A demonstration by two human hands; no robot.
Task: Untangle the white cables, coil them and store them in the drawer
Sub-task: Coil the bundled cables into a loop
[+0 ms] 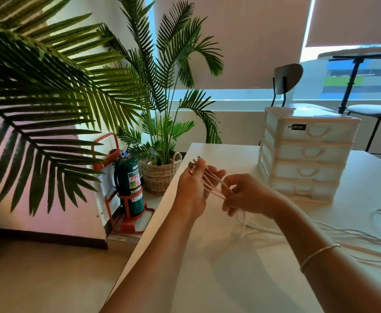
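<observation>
Several white cables (214, 184) stretch between my two hands above the white table (230, 279). My left hand (191, 190) holds their plug ends upright near the table's left edge, fingers curled round the strands. My right hand (248, 195) pinches the same strands a little to the right. From there the cables drop to the tabletop and trail off to the right (354, 242). A white drawer unit (307, 154) with several shut drawers stands just behind my right hand.
The table's left edge runs diagonally beside my left arm. Beyond it on the floor stand a green fire extinguisher (129, 184) in a red stand and a potted palm in a wicker basket (162, 175). Chairs (286, 82) and another table stand behind the drawer unit.
</observation>
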